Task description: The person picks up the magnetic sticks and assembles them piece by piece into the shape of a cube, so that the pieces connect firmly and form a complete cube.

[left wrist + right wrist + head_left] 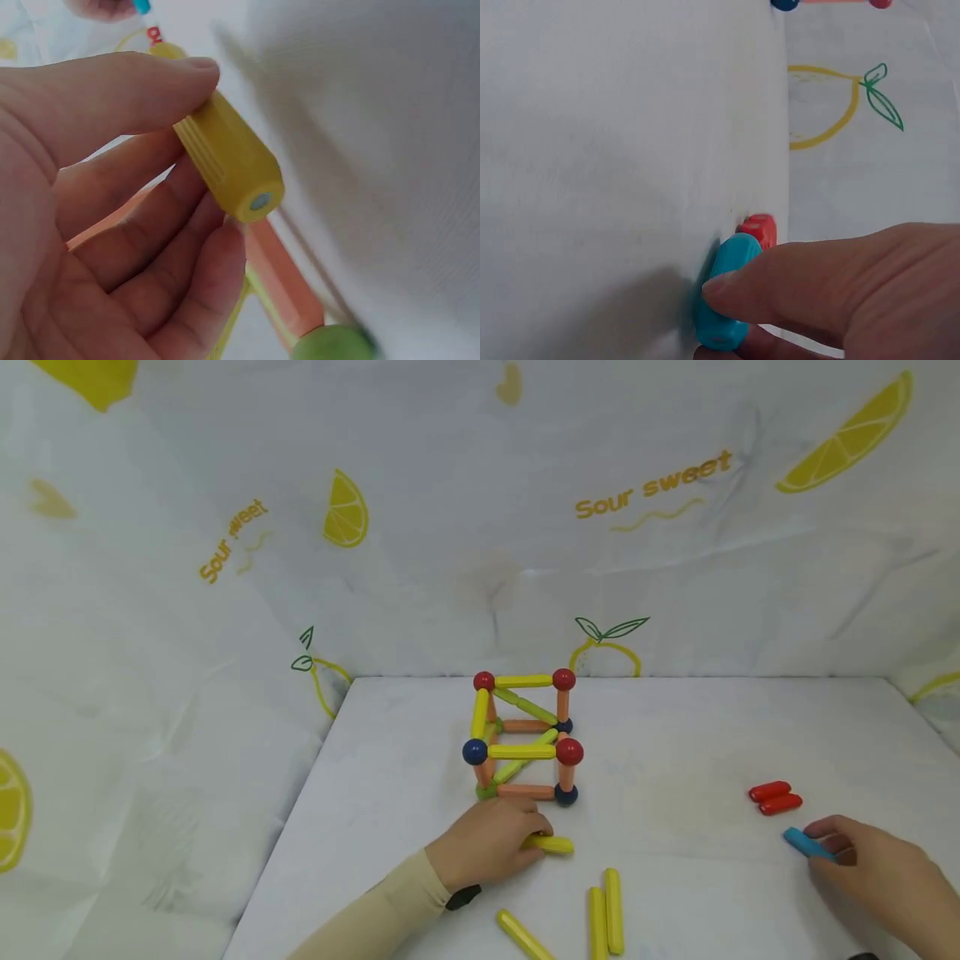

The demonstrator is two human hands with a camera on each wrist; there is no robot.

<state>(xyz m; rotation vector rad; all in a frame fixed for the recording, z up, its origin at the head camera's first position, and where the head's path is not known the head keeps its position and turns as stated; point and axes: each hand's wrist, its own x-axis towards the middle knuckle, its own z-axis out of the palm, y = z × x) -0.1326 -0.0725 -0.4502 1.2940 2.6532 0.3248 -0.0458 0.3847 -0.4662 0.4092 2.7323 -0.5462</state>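
Note:
My left hand (491,843) pinches a yellow magnetic rod (229,157) between thumb and fingers, just in front of a magnetic frame. That frame (522,752) is a box shape of yellow, orange and lime rods, joined by red, blue and green balls at its corners. At the right, my right hand (873,868) pinches a short blue rod (727,292) low at the table surface; whether the rod touches the table I cannot tell. Two short red rods (776,797) lie side by side just beyond that hand.
Several loose yellow rods lie near the front edge: one slanted rod (525,935) and an adjoining pair (606,912). The white tabletop (675,810) meets a hanging white cloth (465,527) with lemon prints at the back and left.

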